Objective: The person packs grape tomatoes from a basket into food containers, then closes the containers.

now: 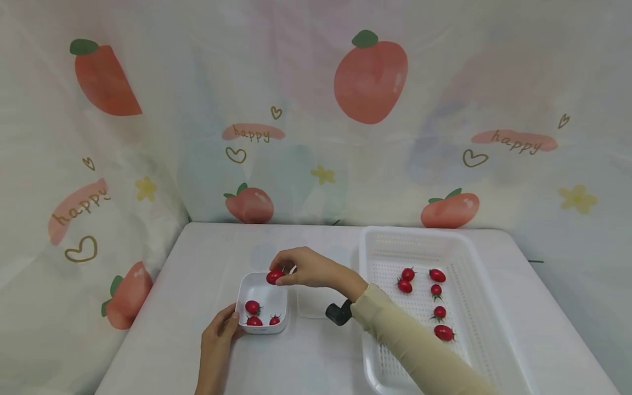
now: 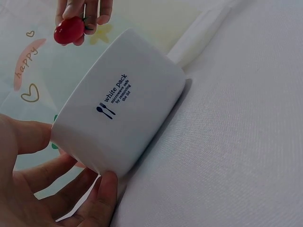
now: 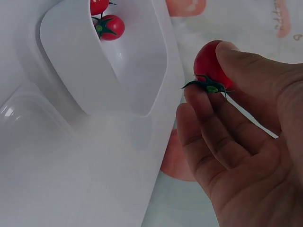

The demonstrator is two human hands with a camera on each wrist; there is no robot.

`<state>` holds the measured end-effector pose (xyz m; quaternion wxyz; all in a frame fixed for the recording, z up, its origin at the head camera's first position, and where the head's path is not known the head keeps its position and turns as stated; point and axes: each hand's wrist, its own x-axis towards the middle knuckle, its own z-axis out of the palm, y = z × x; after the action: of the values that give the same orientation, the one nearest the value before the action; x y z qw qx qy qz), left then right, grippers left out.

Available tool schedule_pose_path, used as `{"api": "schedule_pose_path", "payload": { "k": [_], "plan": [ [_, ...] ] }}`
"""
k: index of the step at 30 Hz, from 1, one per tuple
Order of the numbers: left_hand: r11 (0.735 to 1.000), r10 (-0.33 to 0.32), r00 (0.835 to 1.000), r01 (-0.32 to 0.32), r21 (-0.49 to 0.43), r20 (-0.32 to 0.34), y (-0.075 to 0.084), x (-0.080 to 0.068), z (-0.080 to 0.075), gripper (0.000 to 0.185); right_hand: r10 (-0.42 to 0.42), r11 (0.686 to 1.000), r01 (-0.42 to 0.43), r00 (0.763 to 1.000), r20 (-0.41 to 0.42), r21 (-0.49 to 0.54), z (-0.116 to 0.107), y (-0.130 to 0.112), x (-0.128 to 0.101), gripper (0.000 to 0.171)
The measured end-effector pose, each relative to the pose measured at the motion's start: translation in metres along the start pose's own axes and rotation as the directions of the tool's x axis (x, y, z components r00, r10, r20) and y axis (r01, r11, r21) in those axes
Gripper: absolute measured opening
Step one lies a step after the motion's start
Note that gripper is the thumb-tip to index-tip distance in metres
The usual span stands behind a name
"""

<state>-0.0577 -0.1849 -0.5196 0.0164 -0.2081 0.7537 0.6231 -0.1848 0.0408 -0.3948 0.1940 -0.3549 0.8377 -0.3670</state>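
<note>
Pinched between thumb and fingertips of the right hand (image 1: 308,270), a red cherry tomato (image 1: 274,276) hangs over the far rim of a small square white container (image 1: 262,303), just below the centre of the head view. At the lower left of that container, the left hand (image 1: 219,331) rests against its near corner, thumb on one side wall and fingers loosely spread along another, as the left wrist view shows beside the blue "white pack" print (image 2: 114,100). Three more cherry tomatoes (image 1: 253,307) lie inside the container, green stems still on. Just right of it sits a clear lid (image 1: 311,302) on the white tablecloth (image 1: 207,258). Farther right, a white perforated basket (image 1: 474,307) holds six cherry tomatoes scattered across its floor. A fruit-print curtain (image 1: 370,82) fills the upper half of the frame.
</note>
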Motion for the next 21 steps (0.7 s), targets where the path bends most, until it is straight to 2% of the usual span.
{"api": "schedule_pose_path", "payload": {
  "k": [8,17,21],
  "plan": [
    [1.000,-0.010,1.000,0.010,-0.011,0.007,-0.003,0.001,0.001,0.050,0.039,0.999,-0.038,0.999,0.032,-0.036,0.020,0.004,0.013,0.022],
    [0.999,0.007,1.000,-0.007,-0.031,0.006,-0.001,-0.001,-0.001,0.048,0.003,0.995,0.006,0.996,0.090,-0.100,0.046,0.003,0.023,0.021],
    [0.999,0.008,1.000,-0.008,-0.033,0.009,-0.001,-0.001,-0.001,0.048,0.016,0.992,-0.003,0.995,0.101,-0.122,0.053,0.003,0.026,0.021]
  ]
}}
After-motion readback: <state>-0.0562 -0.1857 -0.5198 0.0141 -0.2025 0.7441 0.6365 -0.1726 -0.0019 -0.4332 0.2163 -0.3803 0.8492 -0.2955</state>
